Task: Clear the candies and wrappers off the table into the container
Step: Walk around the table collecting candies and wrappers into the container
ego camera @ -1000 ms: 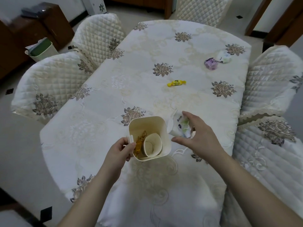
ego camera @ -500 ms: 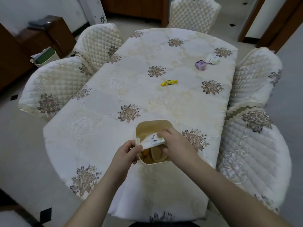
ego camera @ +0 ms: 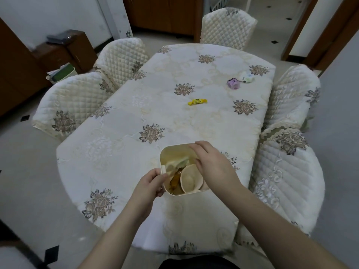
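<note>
A cream square container stands near the table's front edge. My left hand grips its left rim. My right hand hovers over its right side with the fingers apart and nothing in them. Inside lie a white wrapper, an amber candy wrapper and a paper cup. Farther off on the cloth are a yellow candy, a purple candy and a white wrapper.
The table wears a cream floral cloth. Quilted chairs stand on the left, at the far end and on the right. A small bin sits on the floor at the left.
My right hand carried the white wrapper from beside the container over its mouth and let it go inside. The view pulled back from the table.
</note>
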{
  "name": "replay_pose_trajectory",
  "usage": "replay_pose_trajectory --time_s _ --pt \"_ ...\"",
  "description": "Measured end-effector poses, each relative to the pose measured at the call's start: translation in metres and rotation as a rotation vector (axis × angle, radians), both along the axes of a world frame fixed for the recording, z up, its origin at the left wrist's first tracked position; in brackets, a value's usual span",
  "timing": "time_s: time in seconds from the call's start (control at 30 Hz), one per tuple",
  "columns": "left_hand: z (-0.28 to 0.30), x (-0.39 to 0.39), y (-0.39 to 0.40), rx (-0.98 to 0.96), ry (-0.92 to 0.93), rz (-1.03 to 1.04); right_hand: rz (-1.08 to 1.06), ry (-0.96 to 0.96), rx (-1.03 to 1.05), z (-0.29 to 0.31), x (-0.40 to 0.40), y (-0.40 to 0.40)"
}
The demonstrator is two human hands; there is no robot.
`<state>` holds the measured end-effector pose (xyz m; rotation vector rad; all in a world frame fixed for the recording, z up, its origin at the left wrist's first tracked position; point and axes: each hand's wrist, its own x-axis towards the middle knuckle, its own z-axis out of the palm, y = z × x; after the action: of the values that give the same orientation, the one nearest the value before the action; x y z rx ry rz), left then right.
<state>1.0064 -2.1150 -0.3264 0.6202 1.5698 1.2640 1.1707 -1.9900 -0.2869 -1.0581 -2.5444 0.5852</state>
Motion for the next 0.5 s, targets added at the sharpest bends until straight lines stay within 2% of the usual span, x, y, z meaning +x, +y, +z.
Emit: replay_pose_trajectory --time_s 0.27,0.5 --pt "0.004 0.016 -0.015 0.019 0.002 0.042 -0.012 0.014 0.162 0.007 0.039 -0.002" --pt "0.011 0.028 -0.025 0.035 0.031 0.042 -0.078 -0.089 0.251 -0.008 0.074 -0.011"
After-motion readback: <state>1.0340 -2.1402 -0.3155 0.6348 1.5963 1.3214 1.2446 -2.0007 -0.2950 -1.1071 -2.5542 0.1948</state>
